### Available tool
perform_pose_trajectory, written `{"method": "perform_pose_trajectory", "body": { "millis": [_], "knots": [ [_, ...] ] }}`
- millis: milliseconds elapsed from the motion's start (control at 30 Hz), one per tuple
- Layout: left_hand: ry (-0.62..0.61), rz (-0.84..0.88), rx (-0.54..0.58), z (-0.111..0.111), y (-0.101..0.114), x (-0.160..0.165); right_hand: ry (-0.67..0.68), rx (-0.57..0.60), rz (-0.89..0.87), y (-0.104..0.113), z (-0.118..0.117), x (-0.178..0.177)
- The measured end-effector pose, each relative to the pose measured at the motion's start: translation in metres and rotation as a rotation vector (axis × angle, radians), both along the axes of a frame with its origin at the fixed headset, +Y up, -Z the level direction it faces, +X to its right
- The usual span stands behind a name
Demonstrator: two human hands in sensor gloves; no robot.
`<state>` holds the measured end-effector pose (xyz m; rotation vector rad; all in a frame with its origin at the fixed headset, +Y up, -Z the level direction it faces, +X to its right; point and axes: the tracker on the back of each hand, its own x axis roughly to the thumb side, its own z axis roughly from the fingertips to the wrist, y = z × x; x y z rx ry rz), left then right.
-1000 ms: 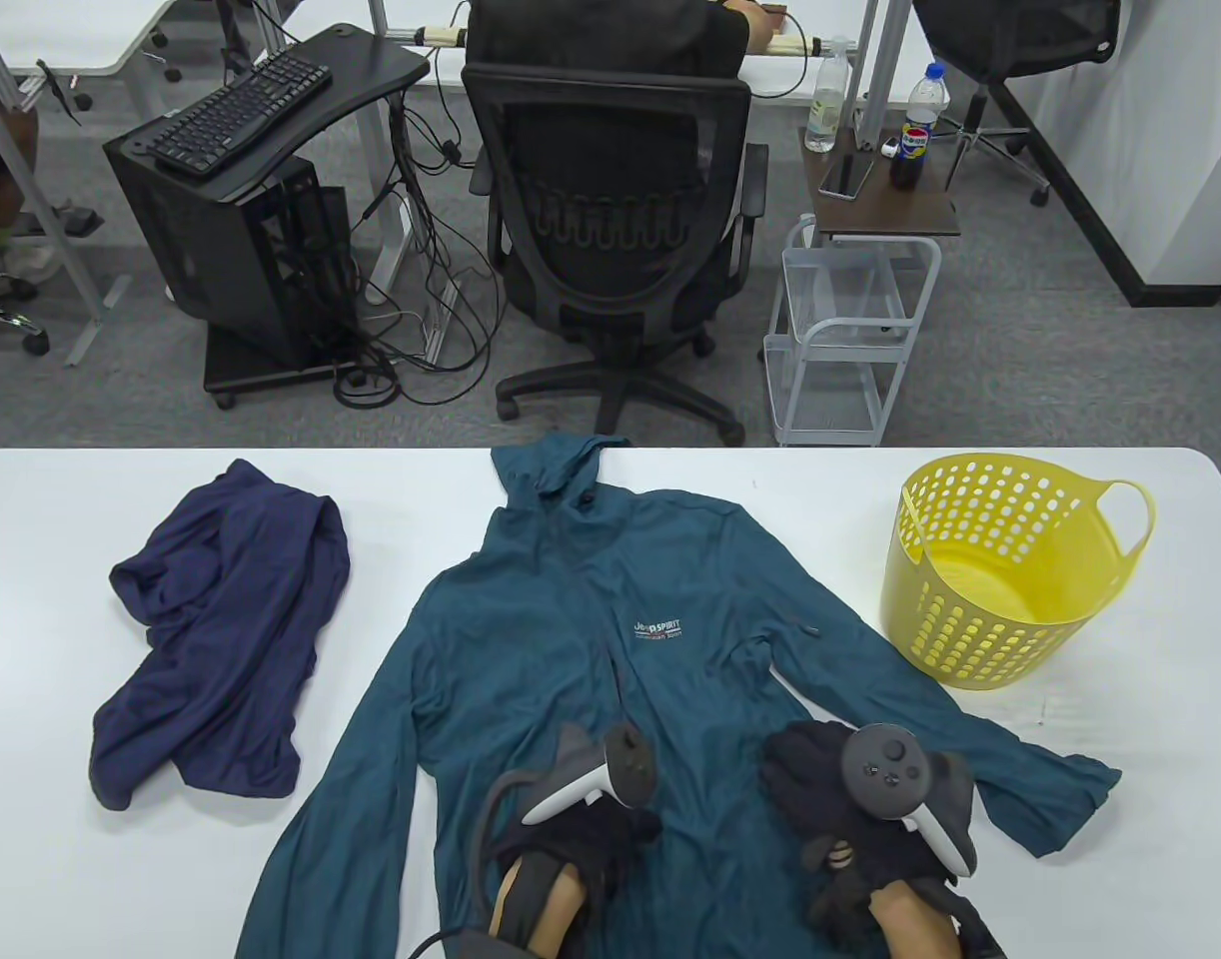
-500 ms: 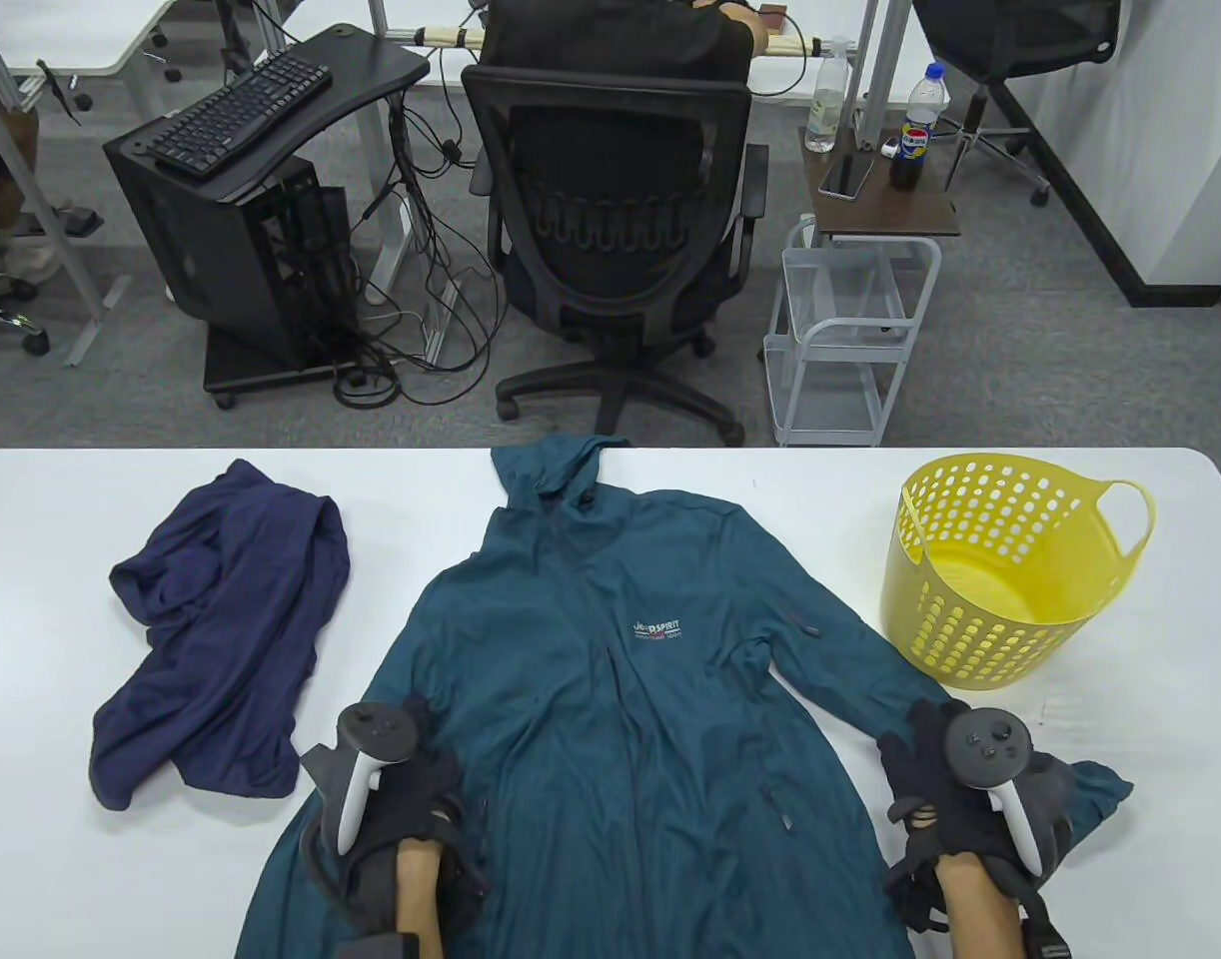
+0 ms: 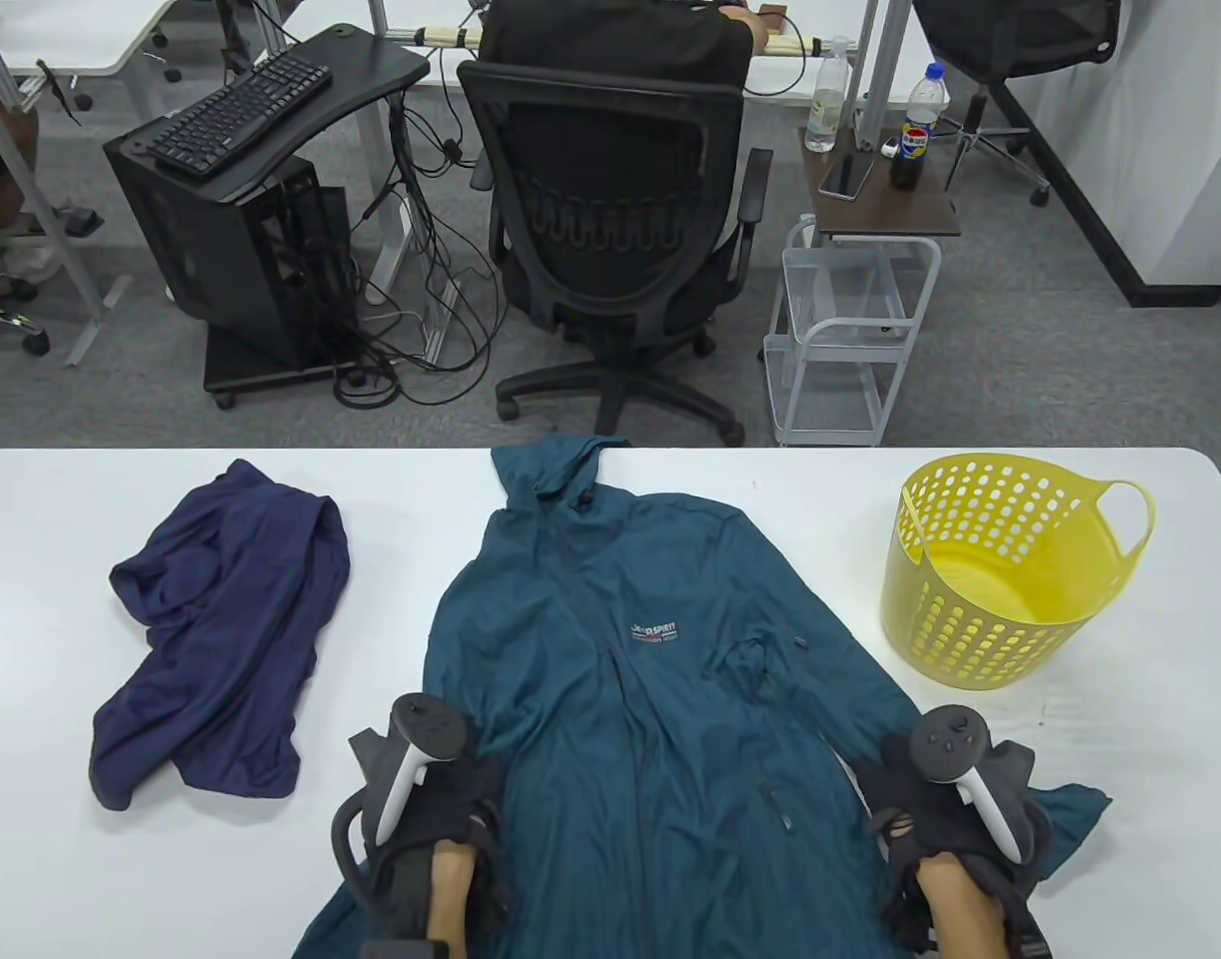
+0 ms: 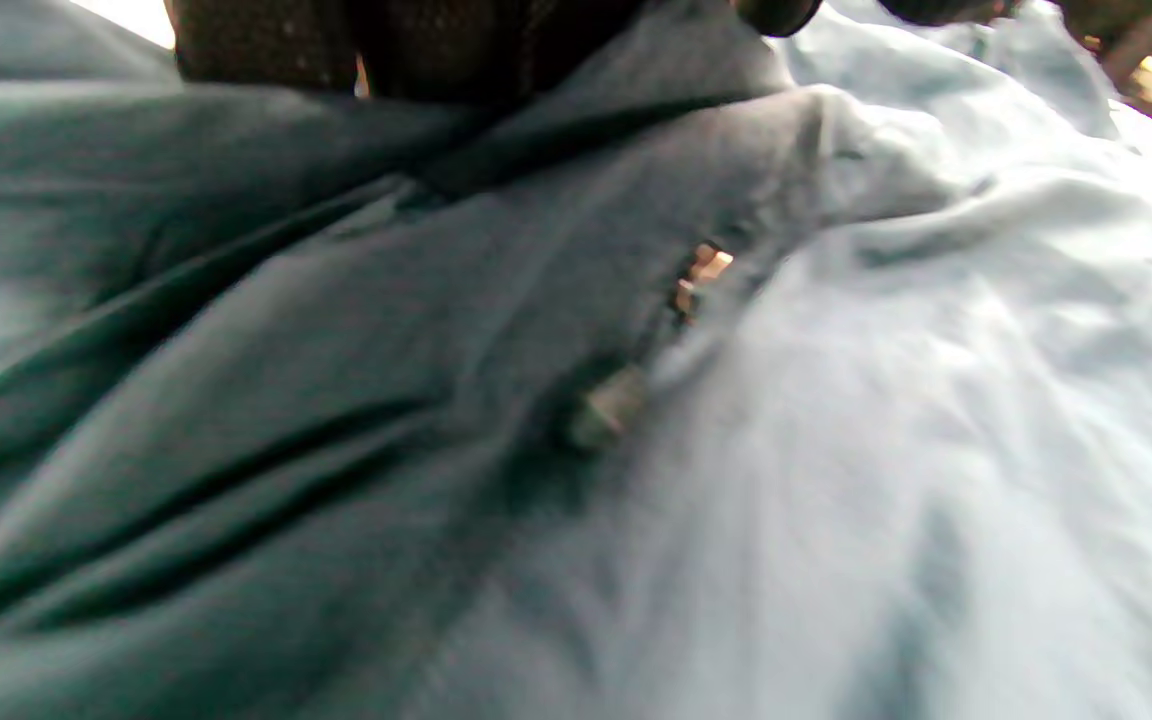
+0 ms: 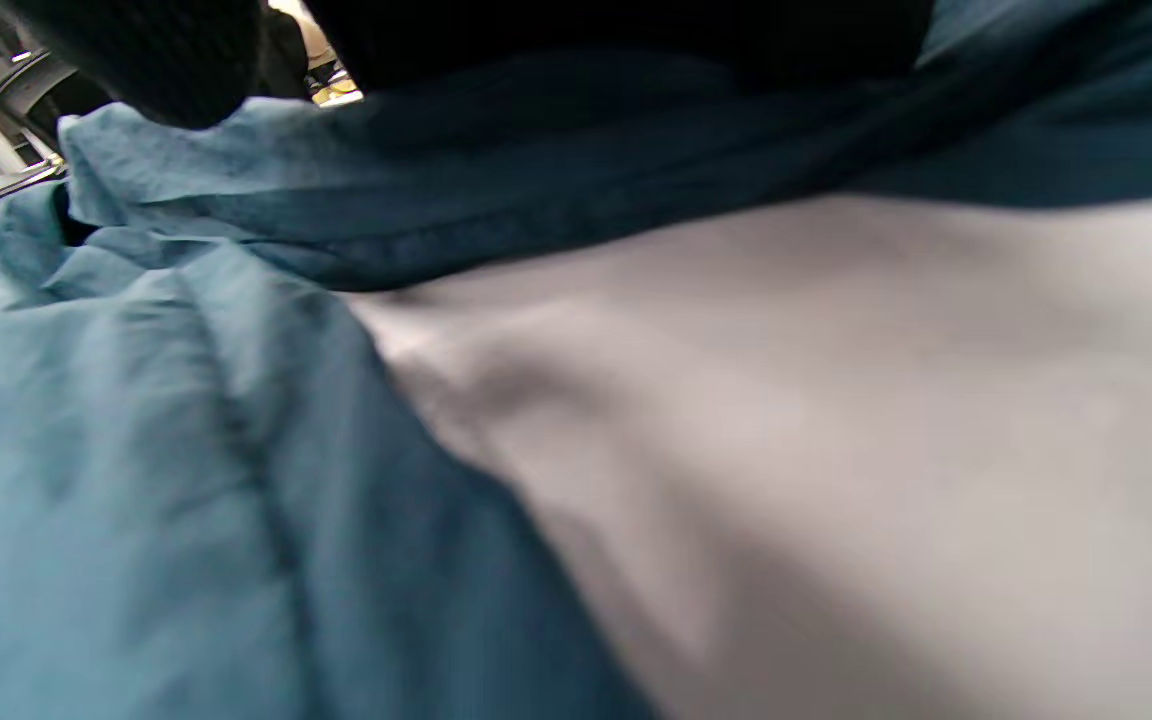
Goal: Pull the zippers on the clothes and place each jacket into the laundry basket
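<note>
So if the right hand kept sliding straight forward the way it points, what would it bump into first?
Probably more of the teal jacket: the right hand already rests on its sleeve. Farther along sits the yellow basket, though the exact heading is unclear.

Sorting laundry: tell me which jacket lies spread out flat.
The teal hooded jacket, centre, under both hands; the navy jacket lies crumpled left of it.

2 jackets: teal jacket (image 3: 620,639), navy jacket (image 3: 221,619). 1 yellow basket (image 3: 1010,639). 2 gloved hands: left hand (image 3: 431,809), right hand (image 3: 945,799).
</note>
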<state>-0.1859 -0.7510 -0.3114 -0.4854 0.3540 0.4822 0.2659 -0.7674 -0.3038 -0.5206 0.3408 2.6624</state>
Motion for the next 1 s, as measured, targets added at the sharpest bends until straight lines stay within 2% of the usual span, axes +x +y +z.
{"method": "perform_pose_trajectory", "body": {
  "millis": [100,367,500,600,667,733,900,1000],
  "knots": [
    [-0.07,0.164,-0.01,0.001,-0.001,0.019,0.032,0.015,0.017,0.004,0.003,-0.016],
    [-0.282,0.621,-0.151,0.003,-0.025,0.08,0.257,-0.043,0.003,0.005,0.016,-0.083],
    [-0.363,0.809,-0.236,0.007,-0.036,0.106,0.356,0.011,0.04,0.006,0.024,-0.11],
    [-0.428,0.924,-0.269,0.012,-0.041,0.126,0.421,0.046,-0.013,0.004,0.03,-0.128],
    [-0.419,1.026,-0.269,0.016,-0.041,0.135,0.45,0.058,-0.034,0.002,0.032,-0.135],
    [-0.409,1.048,-0.274,0.019,-0.04,0.138,0.477,0.049,-0.007,0.002,0.032,-0.136],
    [-0.429,1.044,-0.26,0.019,-0.037,0.141,0.491,0.051,-0.126,-0.001,0.023,-0.125],
    [-0.452,1.023,-0.247,0.019,-0.035,0.142,0.487,0.087,-0.1,0.0,0.021,-0.123]
  ]
}}
